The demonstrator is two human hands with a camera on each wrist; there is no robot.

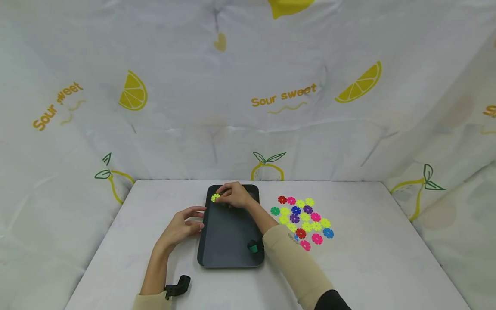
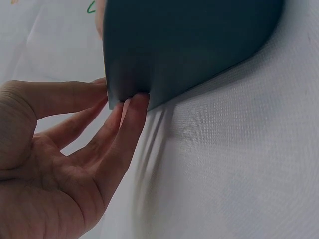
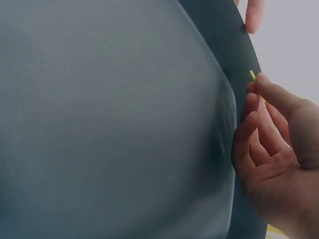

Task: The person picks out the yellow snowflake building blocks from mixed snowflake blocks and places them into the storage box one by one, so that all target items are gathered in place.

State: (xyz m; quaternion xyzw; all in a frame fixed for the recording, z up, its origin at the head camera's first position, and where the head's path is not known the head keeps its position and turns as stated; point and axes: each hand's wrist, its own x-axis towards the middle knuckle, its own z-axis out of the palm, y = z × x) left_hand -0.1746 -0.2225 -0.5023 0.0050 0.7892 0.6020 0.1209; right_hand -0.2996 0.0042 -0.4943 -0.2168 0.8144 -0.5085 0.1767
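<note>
right fingers (image 3: 279, 94) pinch a yellow disc (image 1: 215, 197), left fingers (image 2: 133, 117) touching the tray (image 1: 228, 237).

Left forearm (image 1: 155, 269) reached forward; left hand (image 1: 176, 230) turned inward, thumb (image 2: 72, 94) and fingers (image 2: 130, 124) slightly bent. Right forearm (image 1: 264, 218) slanted leftward; right hand (image 1: 236, 196) stood farther forward, thumb and index finger pinched, remaining fingers curled.

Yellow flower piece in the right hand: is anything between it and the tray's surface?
Beyond the right hand pinching it, nothing visible stands between the yellow flower piece and the tray near its far left corner. The left hand touches the tray's left edge, nearer the person, so it looks out of the way.
</note>
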